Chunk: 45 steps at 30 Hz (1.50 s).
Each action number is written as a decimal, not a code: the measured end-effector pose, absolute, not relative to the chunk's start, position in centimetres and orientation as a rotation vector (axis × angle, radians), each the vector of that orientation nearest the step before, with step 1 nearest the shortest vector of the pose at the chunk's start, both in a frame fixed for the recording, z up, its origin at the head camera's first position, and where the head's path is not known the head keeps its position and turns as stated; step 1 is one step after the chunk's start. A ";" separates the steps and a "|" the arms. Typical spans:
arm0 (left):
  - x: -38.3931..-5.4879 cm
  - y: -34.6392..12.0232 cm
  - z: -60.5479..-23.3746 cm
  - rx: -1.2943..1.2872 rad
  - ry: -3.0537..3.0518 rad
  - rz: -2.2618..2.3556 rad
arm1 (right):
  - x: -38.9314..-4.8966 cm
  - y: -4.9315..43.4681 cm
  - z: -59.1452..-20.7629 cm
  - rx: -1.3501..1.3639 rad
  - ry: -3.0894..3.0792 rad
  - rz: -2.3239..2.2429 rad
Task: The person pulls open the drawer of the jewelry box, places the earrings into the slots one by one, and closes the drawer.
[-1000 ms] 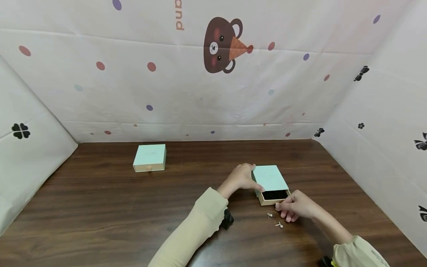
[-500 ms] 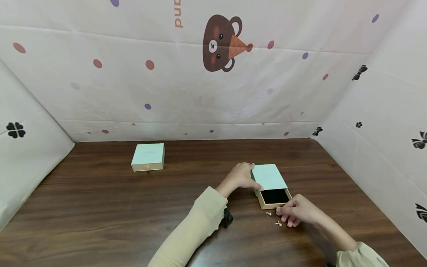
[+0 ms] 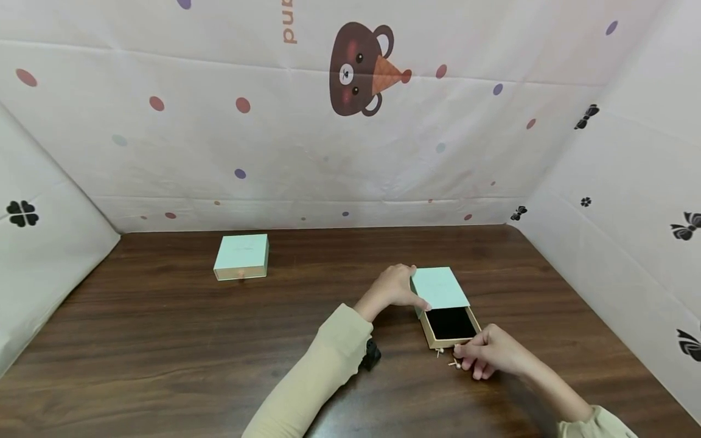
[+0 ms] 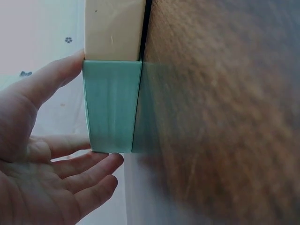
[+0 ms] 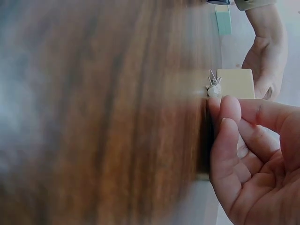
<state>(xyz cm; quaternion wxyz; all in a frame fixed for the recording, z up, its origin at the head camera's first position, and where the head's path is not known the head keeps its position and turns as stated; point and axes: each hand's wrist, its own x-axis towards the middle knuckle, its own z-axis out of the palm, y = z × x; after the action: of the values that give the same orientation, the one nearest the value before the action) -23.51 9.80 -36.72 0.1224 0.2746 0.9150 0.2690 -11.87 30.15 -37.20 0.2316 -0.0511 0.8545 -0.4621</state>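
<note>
A mint-green drawer box lies at the right of the table, its cream drawer well out of the sleeve and showing a black lining. My left hand holds the sleeve by its left side, thumb at the front corner and fingers at the back, as the left wrist view also has it. At the drawer's front, my right hand pinches with thumb and forefinger; the fingertips hide the bit gripped. Two small earrings, one stud by the drawer's front and another stud nearer me, lie beside that hand.
Another mint-green drawer box, closed, sits at the back left of the wooden table. A printed white curtain hangs behind the table and on both sides.
The drawer has slid farther out of its sleeve toward me, the right hand moving with it. Its front edge now comes right up to the nearer stud. The left hand stays on the sleeve.
</note>
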 end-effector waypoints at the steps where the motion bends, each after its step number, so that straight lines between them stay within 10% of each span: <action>1: -23.5 9.8 -36.7 0.803 2.669 0.783 | -11.8 30.1 -37.2 -0.147 2.350 -1.270; 45: -23.6 9.9 -36.6 0.786 2.657 0.784 | -10.1 29.0 -37.8 -0.225 2.494 -1.181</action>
<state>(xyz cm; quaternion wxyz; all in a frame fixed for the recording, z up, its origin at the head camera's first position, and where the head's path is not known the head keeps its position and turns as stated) -23.65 9.92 -36.65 0.1306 0.2704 0.9149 0.2698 -10.13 29.02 -37.78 0.1855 -0.0797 0.8851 -0.4193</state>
